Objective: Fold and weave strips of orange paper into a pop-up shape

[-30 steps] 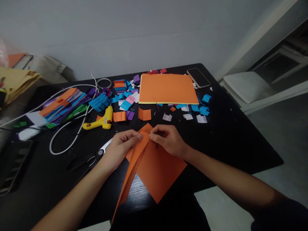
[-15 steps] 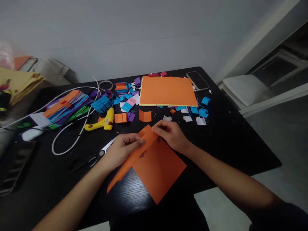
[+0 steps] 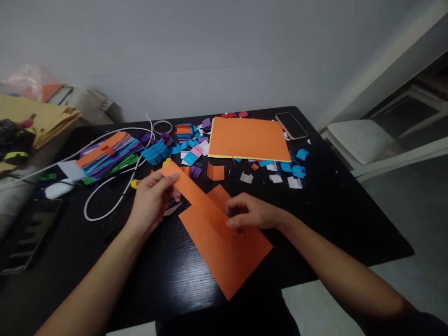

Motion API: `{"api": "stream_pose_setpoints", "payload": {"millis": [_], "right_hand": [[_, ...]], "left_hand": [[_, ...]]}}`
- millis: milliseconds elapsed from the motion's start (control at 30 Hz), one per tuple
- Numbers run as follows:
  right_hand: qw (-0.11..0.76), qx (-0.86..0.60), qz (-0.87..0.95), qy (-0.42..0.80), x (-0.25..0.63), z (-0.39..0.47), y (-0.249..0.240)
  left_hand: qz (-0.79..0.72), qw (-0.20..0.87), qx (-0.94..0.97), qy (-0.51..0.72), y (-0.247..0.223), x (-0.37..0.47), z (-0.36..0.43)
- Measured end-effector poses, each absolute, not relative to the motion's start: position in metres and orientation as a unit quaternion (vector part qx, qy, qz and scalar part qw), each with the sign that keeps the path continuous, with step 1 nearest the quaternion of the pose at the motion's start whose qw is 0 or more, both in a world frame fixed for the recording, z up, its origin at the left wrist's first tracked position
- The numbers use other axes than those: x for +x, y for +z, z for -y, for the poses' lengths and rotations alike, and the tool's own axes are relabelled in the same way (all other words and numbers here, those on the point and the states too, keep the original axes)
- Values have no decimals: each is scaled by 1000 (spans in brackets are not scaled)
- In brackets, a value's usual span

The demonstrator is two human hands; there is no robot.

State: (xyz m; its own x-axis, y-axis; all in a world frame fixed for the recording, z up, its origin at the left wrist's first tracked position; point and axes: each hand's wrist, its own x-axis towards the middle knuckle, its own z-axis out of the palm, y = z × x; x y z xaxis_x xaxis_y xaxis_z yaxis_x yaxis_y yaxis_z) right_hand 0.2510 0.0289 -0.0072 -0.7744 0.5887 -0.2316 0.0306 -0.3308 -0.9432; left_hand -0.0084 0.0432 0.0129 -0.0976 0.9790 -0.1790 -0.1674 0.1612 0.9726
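My left hand (image 3: 152, 198) pinches the upper left end of a long orange paper strip (image 3: 191, 189) between thumb and fingers. The strip slants down to the right over a larger orange paper sheet (image 3: 226, 266) lying on the black table. Close to the strip's lower end is my right hand (image 3: 254, 212), its fingers curled and smeared by motion; whether they grip the strip cannot be made out. Behind my left hand, a yellow glue gun (image 3: 167, 162) is mostly hidden. A scissors blade (image 3: 172, 208) shows beside that hand.
An orange sheet stack (image 3: 250, 140) and a phone (image 3: 291, 126) lie at the back. Paper scraps (image 3: 295, 182) surround the stack. Bundled coloured strips (image 3: 112, 154), a white cable (image 3: 87, 200) and a dark tray (image 3: 33, 235) are on the left. A white stool (image 3: 359, 133) stands right.
My left hand has moved left and up, swinging the strip so it now slopes down to the right. My right hand has come lower. The glue gun and scissors are now more covered.
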Motion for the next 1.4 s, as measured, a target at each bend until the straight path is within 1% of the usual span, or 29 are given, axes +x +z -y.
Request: {"api": "stream_pose_setpoints", "payload": {"millis": [33, 67, 133, 233, 400, 600, 800, 1167, 1400], "right_hand": [[170, -278, 559, 763, 249, -27, -7], [203, -293, 556, 751, 247, -25, -7], [313, -328, 511, 730, 240, -22, -7], [384, -345, 455, 725, 230, -17, -8], [390, -397, 445, 701, 227, -11, -10], [414, -398, 421, 702, 230, -12, -12], [413, -423, 429, 683, 229, -10, -9], [421, -409, 433, 684, 227, -8, -7], [434, -412, 428, 677, 227, -7, -8]], "left_hand": [[-524, 568, 405, 488, 13, -4, -39], [-519, 585, 444, 439, 14, 0, -34], [-498, 596, 522, 352, 15, 8, -24], [-478, 621, 558, 273, 15, 20, -11], [-467, 638, 563, 239, 11, 28, -2], [-466, 609, 580, 274, 16, 30, -4], [-481, 580, 589, 293, 19, 33, -4], [-489, 548, 608, 301, 14, 33, -1], [-490, 529, 632, 283, 11, 33, 2]]}}
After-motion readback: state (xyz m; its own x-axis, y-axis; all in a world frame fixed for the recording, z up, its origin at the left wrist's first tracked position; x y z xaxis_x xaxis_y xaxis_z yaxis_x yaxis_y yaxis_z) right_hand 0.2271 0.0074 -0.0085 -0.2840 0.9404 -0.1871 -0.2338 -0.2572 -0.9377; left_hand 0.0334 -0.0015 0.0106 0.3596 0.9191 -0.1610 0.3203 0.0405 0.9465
